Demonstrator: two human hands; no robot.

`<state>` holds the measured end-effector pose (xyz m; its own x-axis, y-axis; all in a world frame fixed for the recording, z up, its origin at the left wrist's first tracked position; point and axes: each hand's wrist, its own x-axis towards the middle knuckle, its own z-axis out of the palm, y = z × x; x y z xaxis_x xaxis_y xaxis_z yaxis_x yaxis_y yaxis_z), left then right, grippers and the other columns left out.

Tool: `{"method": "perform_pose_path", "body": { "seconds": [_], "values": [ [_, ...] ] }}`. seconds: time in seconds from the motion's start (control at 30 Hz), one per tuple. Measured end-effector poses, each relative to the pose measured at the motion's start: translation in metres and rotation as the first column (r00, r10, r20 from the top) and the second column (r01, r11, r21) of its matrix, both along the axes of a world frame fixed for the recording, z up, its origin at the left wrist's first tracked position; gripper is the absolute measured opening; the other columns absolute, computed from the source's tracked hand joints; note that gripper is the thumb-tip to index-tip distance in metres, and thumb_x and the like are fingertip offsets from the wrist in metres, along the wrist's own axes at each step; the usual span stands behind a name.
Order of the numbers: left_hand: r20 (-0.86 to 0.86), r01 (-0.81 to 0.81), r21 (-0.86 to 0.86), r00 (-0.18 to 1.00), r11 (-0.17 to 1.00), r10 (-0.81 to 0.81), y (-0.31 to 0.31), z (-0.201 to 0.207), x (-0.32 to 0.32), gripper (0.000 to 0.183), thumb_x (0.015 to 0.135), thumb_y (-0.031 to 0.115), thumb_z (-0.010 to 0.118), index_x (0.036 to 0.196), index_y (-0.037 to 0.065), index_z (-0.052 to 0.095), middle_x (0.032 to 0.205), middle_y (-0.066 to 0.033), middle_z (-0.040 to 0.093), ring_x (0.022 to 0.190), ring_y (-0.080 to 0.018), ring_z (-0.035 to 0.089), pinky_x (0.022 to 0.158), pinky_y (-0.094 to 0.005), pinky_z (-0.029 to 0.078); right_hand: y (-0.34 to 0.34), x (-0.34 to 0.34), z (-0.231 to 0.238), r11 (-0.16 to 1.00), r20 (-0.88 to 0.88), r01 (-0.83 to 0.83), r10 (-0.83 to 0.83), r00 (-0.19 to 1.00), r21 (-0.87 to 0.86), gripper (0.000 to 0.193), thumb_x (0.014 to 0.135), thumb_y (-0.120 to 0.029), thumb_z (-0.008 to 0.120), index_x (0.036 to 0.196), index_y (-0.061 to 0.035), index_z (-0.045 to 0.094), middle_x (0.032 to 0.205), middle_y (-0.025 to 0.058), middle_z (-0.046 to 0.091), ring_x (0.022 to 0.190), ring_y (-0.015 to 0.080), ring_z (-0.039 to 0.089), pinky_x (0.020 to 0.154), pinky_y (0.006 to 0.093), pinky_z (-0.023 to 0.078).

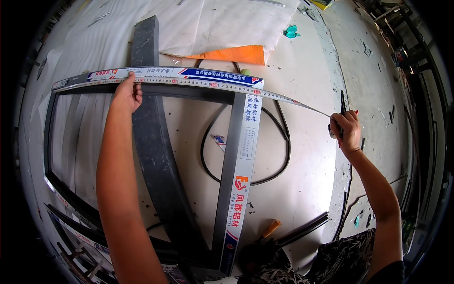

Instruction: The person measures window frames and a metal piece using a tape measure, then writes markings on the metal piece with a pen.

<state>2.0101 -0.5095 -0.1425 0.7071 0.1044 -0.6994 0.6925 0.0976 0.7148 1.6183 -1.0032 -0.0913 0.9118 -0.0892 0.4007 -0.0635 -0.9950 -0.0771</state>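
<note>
A yellow-white tape measure blade (pixel 227 87) is drawn along the far bar of a dark grey metal frame (pixel 229 161) covered with printed protective film. My left hand (pixel 127 93) is closed at that bar, its thumb on top and its fingers curled below, pinching the blade against the edge. Past the frame's right corner the blade runs on through the air to my right hand (pixel 349 130). That hand is wrapped round the tape measure's case, which the fingers mostly cover. A slim black pen-like stick (pixel 342 102) also juts up from its grip.
Under the frame a wide dark beam (pixel 153 128) crosses the pale work surface. A black cable (pixel 287 142) loops beside it. Orange cloth (pixel 241 54) and white sheeting (pixel 222 23) lie at the far side. Near me are a wooden-handled tool (pixel 272 228) and dark strips (pixel 305 228).
</note>
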Motion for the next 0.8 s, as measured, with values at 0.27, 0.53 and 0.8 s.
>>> {"method": "perform_pose_path", "body": {
  "seconds": [0.27, 0.53, 0.8],
  "values": [
    [-0.015, -0.023, -0.02, 1.0, 1.0, 0.023, -0.0009, 0.003, -0.0006, 0.045, 0.093, 0.054, 0.064, 0.072, 0.016, 0.055, 0.059, 0.0052, 0.048, 0.05, -0.0091, 0.04, 0.048, -0.0225, 0.03, 0.0035, -0.0007, -0.0011, 0.999, 0.018, 0.002, -0.001, 1.0, -0.049, 0.015, 0.071, -0.005, 0.075, 0.083, -0.0099, 0.068, 0.07, 0.005, 0.054, 0.073, 0.0257, 0.052, 0.065, 0.0385, 0.044],
    [0.009, -0.032, -0.031, 0.999, 0.999, 0.032, -0.0013, 0.0044, -0.0044, 0.044, 0.092, 0.054, 0.065, 0.075, 0.014, 0.057, 0.061, 0.0046, 0.048, 0.053, -0.0091, 0.04, 0.049, -0.0224, 0.03, 0.0021, 0.0006, 0.0002, 0.996, 0.008, -0.03, 0.031, 1.0, -0.079, 0.016, 0.069, -0.005, 0.075, 0.082, -0.0101, 0.066, 0.069, 0.0053, 0.053, 0.071, 0.0255, 0.052, 0.063, 0.0384, 0.045],
    [0.012, -0.02, -0.036, 1.0, 0.999, 0.021, -0.0014, 0.0019, -0.0039, 0.045, 0.092, 0.055, 0.065, 0.075, 0.014, 0.055, 0.06, 0.0047, 0.047, 0.053, -0.0092, 0.04, 0.05, -0.0226, 0.031, 0.0076, -0.0035, 0.0017, 0.99, 0.008, -0.042, 0.043, 0.999, -0.136, 0.017, 0.068, -0.004, 0.076, 0.08, -0.0104, 0.066, 0.066, 0.0042, 0.052, 0.069, 0.0247, 0.052, 0.061, 0.0379, 0.045]
  ]
}}
